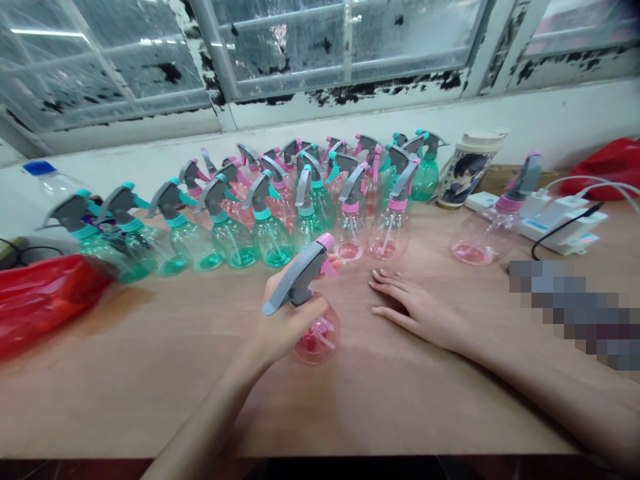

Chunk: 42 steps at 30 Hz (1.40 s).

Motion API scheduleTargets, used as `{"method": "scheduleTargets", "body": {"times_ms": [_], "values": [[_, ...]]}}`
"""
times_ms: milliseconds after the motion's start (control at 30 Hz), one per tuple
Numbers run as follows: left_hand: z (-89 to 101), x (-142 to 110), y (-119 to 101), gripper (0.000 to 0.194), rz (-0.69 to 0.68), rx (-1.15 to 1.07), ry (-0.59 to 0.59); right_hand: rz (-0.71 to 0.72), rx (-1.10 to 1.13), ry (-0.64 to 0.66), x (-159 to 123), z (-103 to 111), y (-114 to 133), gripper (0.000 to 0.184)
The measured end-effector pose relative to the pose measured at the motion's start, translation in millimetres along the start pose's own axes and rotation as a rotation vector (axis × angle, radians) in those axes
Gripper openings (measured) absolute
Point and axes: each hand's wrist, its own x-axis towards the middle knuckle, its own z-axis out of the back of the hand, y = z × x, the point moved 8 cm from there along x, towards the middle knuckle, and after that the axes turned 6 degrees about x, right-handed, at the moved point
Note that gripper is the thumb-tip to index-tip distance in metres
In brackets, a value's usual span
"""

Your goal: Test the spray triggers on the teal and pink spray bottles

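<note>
My left hand (286,317) is wrapped round the neck of a pink spray bottle (320,340) with a grey and pink trigger head. The bottle is close to the table, slightly tilted; whether its base touches the wood I cannot tell. To its right, my right hand (417,308) lies flat on the table with fingers stretched out and holds nothing. Just beyond the fingertips stand two pink spray bottles (387,237). A row of green spray bottles (235,243) runs off to the left, with several more pink and green ones packed behind. One pink spray bottle (480,233) stands apart at the right.
A cup with a printed figure (463,175) stands near the wall. White power strips with plugs and cables (560,223) lie at the right. Red plastic bags (45,300) sit at both sides. At the far left is a blue-capped bottle (43,170). Windows line the back wall.
</note>
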Motion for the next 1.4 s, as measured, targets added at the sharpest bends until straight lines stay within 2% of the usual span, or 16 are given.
{"method": "scheduleTargets", "body": {"times_ms": [167, 367, 567, 1033, 1200, 1333, 1400], "values": [[-1.8, -1.4, 0.1, 0.04, 0.041, 0.006, -0.002, 0.005, 0.009, -0.009, -0.4, -0.4, -1.2, 0.055], [-0.9, -1.2, -7.1, 0.04, 0.013, -0.015, -0.016, 0.0, 0.022, -0.011, -0.3, -0.4, -1.5, 0.055], [-3.6, 0.6, 0.0, 0.044, 0.0, 0.013, -0.017, -0.008, 0.025, -0.014, 0.1, 1.0, -0.3, 0.056], [-0.3, -2.3, -13.5, 0.038, -0.091, 0.036, -0.045, 0.007, 0.033, -0.03, -0.8, 1.1, 0.1, 0.053], [-1.9, -0.1, -17.6, 0.023, -0.108, 0.042, -0.023, 0.011, 0.027, -0.03, -0.6, 1.0, 1.0, 0.053], [-1.8, 0.0, -24.0, 0.009, -0.157, 0.008, -0.052, 0.003, 0.01, -0.01, 0.3, -0.3, 0.4, 0.056], [-2.0, -1.1, -22.5, 0.009, -0.14, 0.001, -0.061, 0.003, 0.017, -0.014, 0.5, 0.0, 0.1, 0.056]]}}
